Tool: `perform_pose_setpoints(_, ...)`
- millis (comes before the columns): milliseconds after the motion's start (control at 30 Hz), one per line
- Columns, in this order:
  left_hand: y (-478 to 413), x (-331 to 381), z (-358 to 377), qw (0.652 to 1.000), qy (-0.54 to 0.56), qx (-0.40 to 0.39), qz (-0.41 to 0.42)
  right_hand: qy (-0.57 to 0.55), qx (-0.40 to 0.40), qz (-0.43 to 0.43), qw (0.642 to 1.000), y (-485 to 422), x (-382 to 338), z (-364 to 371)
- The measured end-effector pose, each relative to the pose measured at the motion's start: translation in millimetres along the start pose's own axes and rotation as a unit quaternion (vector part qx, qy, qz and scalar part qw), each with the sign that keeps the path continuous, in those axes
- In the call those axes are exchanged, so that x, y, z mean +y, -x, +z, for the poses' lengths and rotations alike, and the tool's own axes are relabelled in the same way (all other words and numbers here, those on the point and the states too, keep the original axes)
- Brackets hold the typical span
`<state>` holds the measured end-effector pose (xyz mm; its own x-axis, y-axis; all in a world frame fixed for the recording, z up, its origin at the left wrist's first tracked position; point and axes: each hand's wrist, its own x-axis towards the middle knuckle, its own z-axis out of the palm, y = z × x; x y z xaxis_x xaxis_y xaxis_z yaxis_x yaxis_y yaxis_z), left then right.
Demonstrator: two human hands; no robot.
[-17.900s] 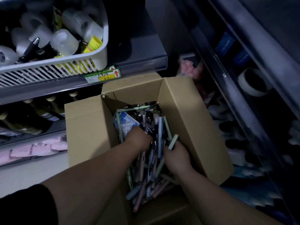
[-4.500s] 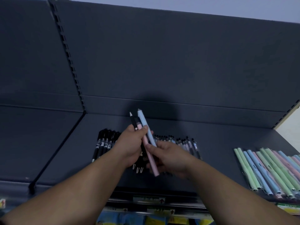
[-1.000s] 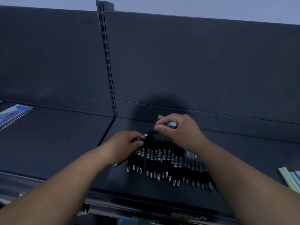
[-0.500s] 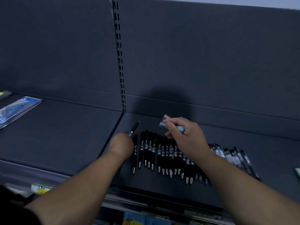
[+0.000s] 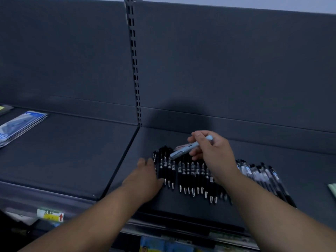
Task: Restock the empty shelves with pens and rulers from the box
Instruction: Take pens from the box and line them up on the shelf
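Done so far: a row of black pens (image 5: 189, 172) lies on the shelf (image 5: 76, 157), lower centre of the frame, tips toward the front edge. A second batch (image 5: 261, 176) lies just beside it to the right.
Step in hand: looks like tidying the row and adding one more pen.
Left hand (image 5: 143, 179): low and flat, fingers straight, holding nothing. The fingertips touch the leftmost black pen, and it seems to be squaring up the row.
Right hand (image 5: 213, 155): above the row, fingers and thumb pinching a blue pen (image 5: 190, 147). The pen sits tilted, clear of the shelf and not yet placed. There may be a pinkish one behind it, too blurred to tell.
Left bay: left of the upright (image 5: 134, 70), only flat blue packets (image 5: 20, 124) at the frame's left edge. Whether they are rulers, I can't tell.
Right edge: a pale green sliver (image 5: 332, 188), cut off by the frame.
Box: out of view, so its contents are unknown.
Still to do: by my reading plenty, as much of the shelf is bare.
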<state>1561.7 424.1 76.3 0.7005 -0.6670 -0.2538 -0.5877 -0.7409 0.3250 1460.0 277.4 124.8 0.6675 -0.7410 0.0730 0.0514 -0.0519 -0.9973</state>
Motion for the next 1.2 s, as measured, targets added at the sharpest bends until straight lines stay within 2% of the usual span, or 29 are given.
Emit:
perform_pose_setpoints(233,-3.8,-9.4,2.8,0.997,0.061,0.023,0.036,0.000,0.020,0.005,1.000,6.2,0.5,-5.8)
perform_pose_setpoints(367,-6.7,-16.4,-3.9,0.996,0.085,-0.004,0.030,-0.003,0.023,0.010,1.000,10.2,1.7,-5.0)
perform_pose_setpoints(567,-4.3,-20.1,-13.7,0.995,0.045,-0.066,0.053,0.005,0.012,0.016,1.000,10.3,1.0,-1.1)
perform_pose_setpoints(800,-18.5,-28.1,-21.7,0.993,0.053,-0.060,0.089,0.010,0.013,0.013,1.000,6.7,-3.3,0.7)
perform_pose_setpoints(967,-13.1,-9.6,-35.5,0.970,0.152,-0.031,0.189,0.006,0.003,0.022,1.000,4.4,-15.4,-2.6)
perform_pose_setpoints(1100,-1.2,34.0,-33.9,0.947,0.187,-0.050,0.255,-0.077,-0.024,0.092,0.992,2.8,-24.6,-11.3)
perform_pose_setpoints(1200,2.1,54.0,-26.1,0.935,0.253,-0.058,0.244,-0.171,-0.008,0.121,0.978,4.6,-29.5,-30.7)
